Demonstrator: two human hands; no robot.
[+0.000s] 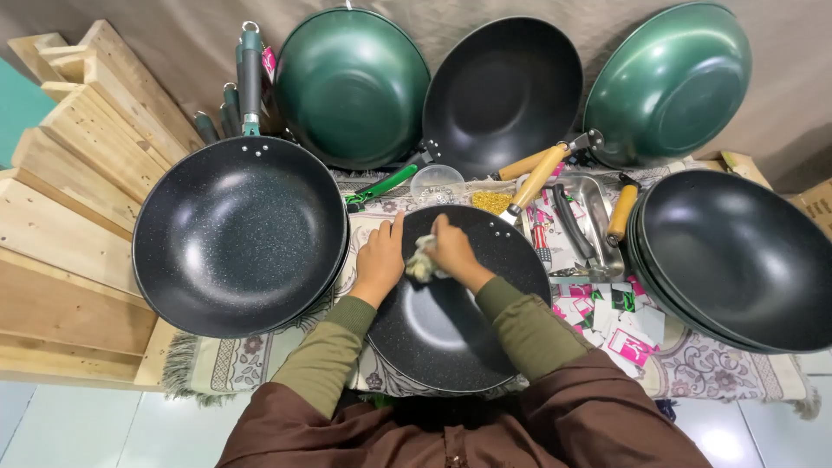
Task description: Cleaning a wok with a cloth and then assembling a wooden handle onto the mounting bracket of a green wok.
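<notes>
Head view: right hand point(452, 250) clenches a rag point(422, 263) against the centre pan point(451, 329); left hand point(381, 260) lies flat, steadying its rim. Wiping appears underway; the lower pan surface seems not yet reached.

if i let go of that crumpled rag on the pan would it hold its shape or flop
The rag would likely flop: it bunches softly under the right hand. Probably very light. It might slide down the pan, whose inside looks smooth and curved.

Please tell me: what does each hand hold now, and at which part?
The right hand grips a small crumpled cloth, bunched in its fingers, inside the black pan. The left hand holds nothing; it rests flat on the pan's left rim.
</notes>
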